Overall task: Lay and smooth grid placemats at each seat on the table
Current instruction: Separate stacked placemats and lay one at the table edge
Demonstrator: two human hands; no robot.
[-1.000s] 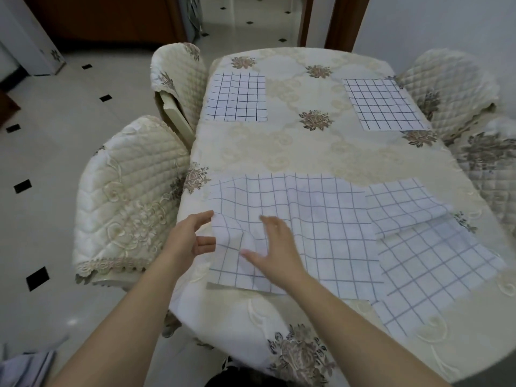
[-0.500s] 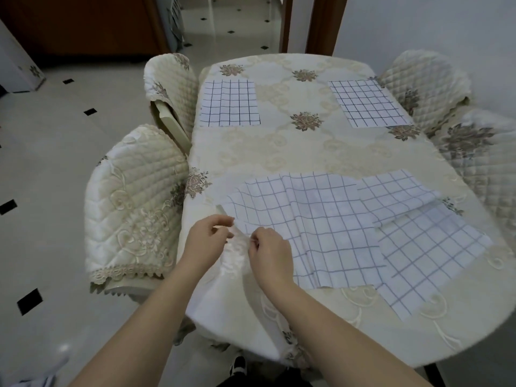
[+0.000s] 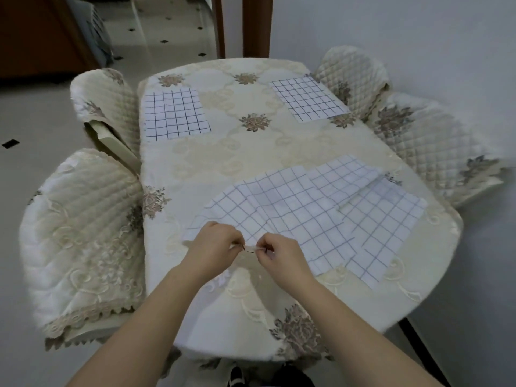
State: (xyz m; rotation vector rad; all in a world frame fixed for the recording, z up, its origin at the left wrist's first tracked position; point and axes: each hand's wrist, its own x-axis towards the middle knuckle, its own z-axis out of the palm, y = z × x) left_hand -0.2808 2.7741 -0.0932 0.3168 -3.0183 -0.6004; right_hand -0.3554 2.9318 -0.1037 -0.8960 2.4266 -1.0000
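A large white placemat with a dark grid (image 3: 282, 213) lies rumpled on the near half of the table (image 3: 245, 152). My left hand (image 3: 215, 247) and my right hand (image 3: 279, 252) both pinch its near edge, close together. Another grid placemat (image 3: 388, 227) lies at the near right, partly under the first, and a smaller folded piece (image 3: 343, 174) rests on top between them. Two more placemats lie flat at the far left (image 3: 174, 114) and far right (image 3: 307, 99).
The table wears a cream floral cloth that hangs over its near edge (image 3: 245, 317). Quilted chairs stand at the left (image 3: 81, 233) (image 3: 103, 99) and right (image 3: 435, 152) (image 3: 354, 71). A white wall is close on the right; tiled floor (image 3: 33, 135) on the left.
My hands drew together and took hold of the near edge of the big placemat, which has bunched up and shifted. The view has pulled back and tilted.
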